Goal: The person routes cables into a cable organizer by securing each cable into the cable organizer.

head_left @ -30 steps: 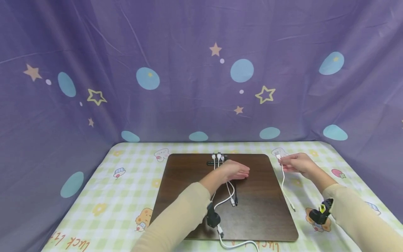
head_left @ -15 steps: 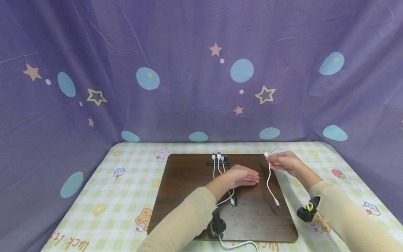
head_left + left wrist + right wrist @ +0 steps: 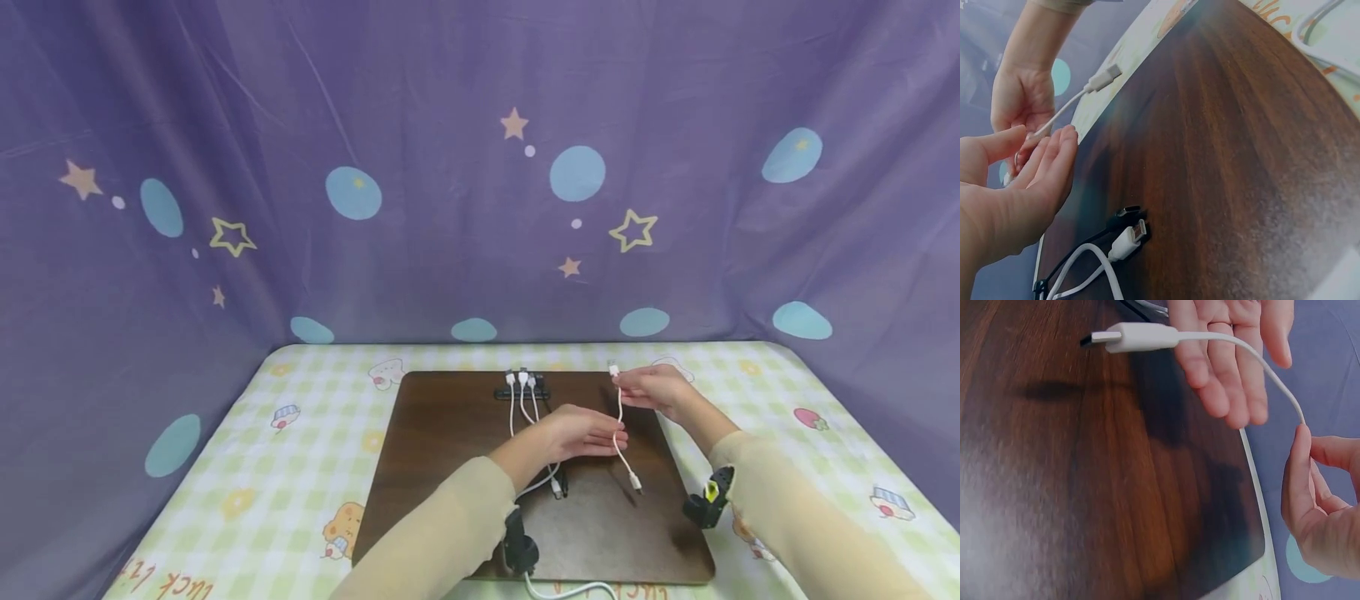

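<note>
— See that? The right hand (image 3: 651, 390) pinches the short white cable (image 3: 619, 421) just below its upper plug, and the rest dangles free over the brown board (image 3: 450, 467). The left hand (image 3: 581, 432) is flat and relaxed, fingers straight, right beside the hanging part, grasping nothing.

— What would you worry about?

— I'd say the loose lower plug (image 3: 1138, 336) could swing and slip past those straight fingers, since nothing steadies it. And a thin pinch like that might let the cable slide through.

— Anything in the way?

— The black cable holder (image 3: 521, 390) at the far edge of the board already has three white cables (image 3: 522, 400) clipped in, their tails running under the left forearm. A sweep of that arm could snag them, I reckon. The checked cloth on the table (image 3: 315, 433) lies all around.
</note>
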`<state>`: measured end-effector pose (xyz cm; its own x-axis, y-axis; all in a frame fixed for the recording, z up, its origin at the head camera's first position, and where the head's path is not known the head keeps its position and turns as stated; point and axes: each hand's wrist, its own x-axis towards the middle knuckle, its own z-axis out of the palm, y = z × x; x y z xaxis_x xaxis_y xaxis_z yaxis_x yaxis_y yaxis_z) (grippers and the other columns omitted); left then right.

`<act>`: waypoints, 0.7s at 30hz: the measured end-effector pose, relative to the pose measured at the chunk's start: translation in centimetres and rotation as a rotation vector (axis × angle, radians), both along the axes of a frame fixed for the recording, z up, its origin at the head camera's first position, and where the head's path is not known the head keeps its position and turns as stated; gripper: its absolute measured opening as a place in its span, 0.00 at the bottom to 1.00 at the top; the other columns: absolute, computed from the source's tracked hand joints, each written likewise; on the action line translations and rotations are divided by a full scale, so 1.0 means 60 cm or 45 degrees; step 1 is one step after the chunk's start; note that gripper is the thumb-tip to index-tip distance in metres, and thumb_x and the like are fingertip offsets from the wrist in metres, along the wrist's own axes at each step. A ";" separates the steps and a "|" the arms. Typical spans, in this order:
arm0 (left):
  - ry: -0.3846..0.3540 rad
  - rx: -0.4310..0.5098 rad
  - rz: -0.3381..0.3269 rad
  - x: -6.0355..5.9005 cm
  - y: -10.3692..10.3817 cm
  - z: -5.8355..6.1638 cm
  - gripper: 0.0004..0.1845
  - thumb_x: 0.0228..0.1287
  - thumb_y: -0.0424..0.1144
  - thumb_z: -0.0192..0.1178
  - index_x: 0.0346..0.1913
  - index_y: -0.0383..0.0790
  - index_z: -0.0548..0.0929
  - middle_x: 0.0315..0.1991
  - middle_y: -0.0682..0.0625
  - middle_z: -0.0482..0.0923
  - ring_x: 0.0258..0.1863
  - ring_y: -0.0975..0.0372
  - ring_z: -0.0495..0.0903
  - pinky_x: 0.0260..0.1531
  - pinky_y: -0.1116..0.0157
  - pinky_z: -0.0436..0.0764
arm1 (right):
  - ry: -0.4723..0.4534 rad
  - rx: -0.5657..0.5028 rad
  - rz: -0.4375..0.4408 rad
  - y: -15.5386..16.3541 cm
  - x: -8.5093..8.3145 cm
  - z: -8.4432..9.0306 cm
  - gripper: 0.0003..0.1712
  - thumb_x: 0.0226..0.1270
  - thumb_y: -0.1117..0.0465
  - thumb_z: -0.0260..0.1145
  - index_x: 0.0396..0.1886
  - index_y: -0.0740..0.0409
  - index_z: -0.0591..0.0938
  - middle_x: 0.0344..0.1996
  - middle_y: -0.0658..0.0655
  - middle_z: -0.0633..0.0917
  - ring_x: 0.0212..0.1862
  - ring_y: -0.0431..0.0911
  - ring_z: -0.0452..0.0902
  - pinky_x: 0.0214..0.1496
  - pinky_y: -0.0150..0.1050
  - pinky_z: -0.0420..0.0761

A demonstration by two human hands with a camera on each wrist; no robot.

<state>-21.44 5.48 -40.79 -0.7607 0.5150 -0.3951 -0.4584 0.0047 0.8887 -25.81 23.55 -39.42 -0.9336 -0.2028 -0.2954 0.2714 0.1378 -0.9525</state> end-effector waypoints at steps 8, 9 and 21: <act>-0.001 0.028 0.042 0.009 -0.011 0.000 0.15 0.67 0.27 0.55 0.53 0.22 0.78 0.53 0.29 0.79 0.55 0.46 0.81 0.58 0.56 0.81 | -0.051 -0.088 -0.061 -0.022 -0.007 -0.013 0.25 0.68 0.67 0.60 0.59 0.80 0.68 0.28 0.46 0.86 0.33 0.34 0.84 0.40 0.26 0.86; -0.009 0.038 0.063 0.009 -0.014 0.000 0.15 0.66 0.26 0.55 0.53 0.21 0.77 0.53 0.28 0.79 0.55 0.47 0.81 0.58 0.55 0.81 | -0.059 -0.113 -0.069 -0.026 -0.009 -0.013 0.22 0.68 0.68 0.60 0.57 0.79 0.71 0.28 0.46 0.86 0.33 0.34 0.84 0.40 0.26 0.86; -0.060 0.054 0.220 0.013 -0.063 -0.001 0.17 0.65 0.23 0.54 0.55 0.20 0.75 0.55 0.28 0.77 0.53 0.49 0.83 0.59 0.57 0.80 | -0.104 -0.304 -0.093 -0.077 -0.035 -0.027 0.23 0.69 0.69 0.58 0.60 0.77 0.66 0.28 0.47 0.85 0.35 0.35 0.82 0.42 0.26 0.85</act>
<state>-20.65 1.67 -40.83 -0.8206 0.3952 -0.4129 -0.4901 -0.1148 0.8641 -27.88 18.93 -41.05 -0.9233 -0.2086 -0.3225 0.3499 -0.1109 -0.9302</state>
